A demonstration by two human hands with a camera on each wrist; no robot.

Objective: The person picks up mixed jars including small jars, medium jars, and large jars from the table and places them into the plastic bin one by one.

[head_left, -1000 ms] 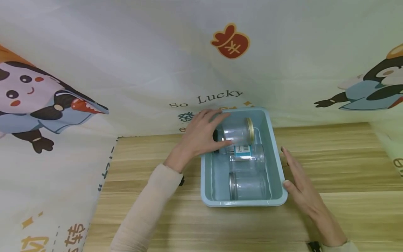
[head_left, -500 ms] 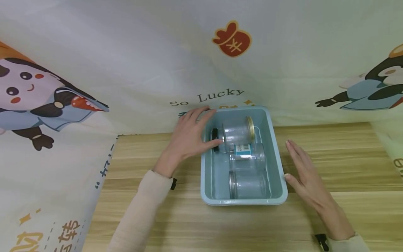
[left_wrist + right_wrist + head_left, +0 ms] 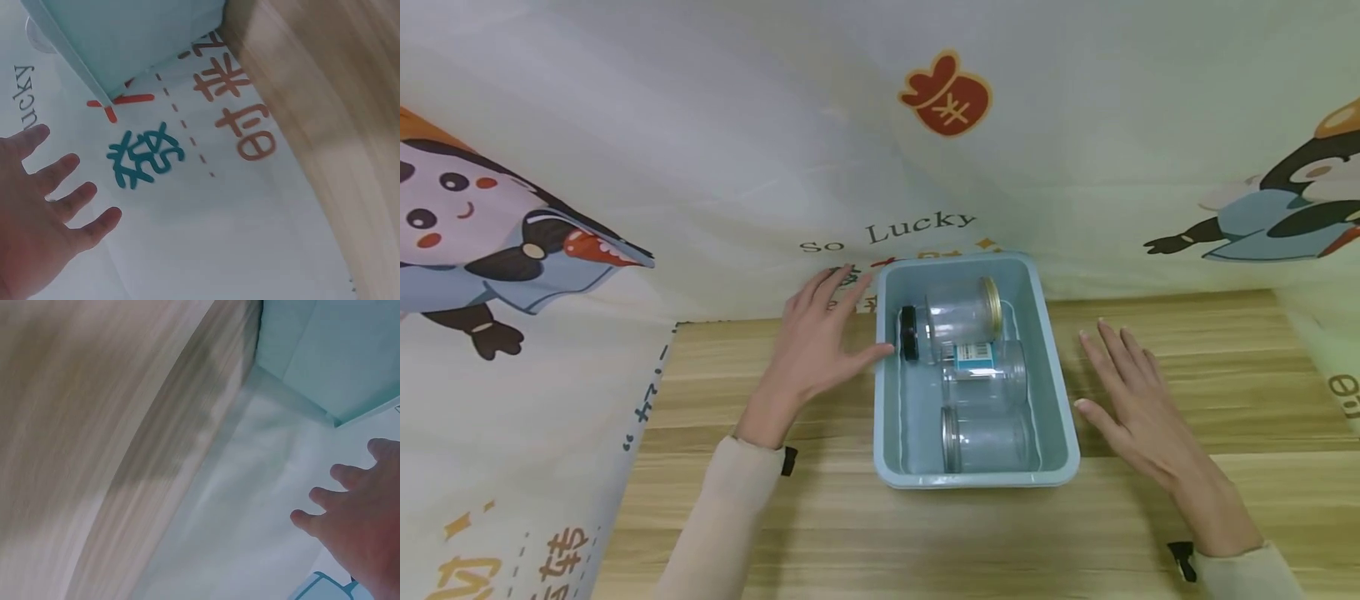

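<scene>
A light blue plastic tub [image 3: 886, 433] stands on the table with several clear jars lying on their sides in it. At the back is a jar with a gold lid [image 3: 964, 312], and a black lid [image 3: 909, 333] shows at its left. A jar with a blue label [image 3: 985, 379] lies in the middle, and a jar with a silvery rim [image 3: 992, 442] in front. My left hand [image 3: 812, 346] is spread left of the tub, holding nothing; its thumb tip overlaps the rim, and contact cannot be told. Holding nothing, my right hand [image 3: 1138, 417] is spread right of the tub, apart from it.
The wood-grain table [image 3: 970, 542] runs back to a printed white cloth [image 3: 760, 167] hanging behind the tub. More of that cloth covers the left and right sides. In both wrist views the tub's outer wall [image 3: 156, 37] rises close to the cloth.
My left hand has drawn back leftward from over the jars to outside the tub. My right hand has shifted slightly right, away from the rim. The jars and tub stay put.
</scene>
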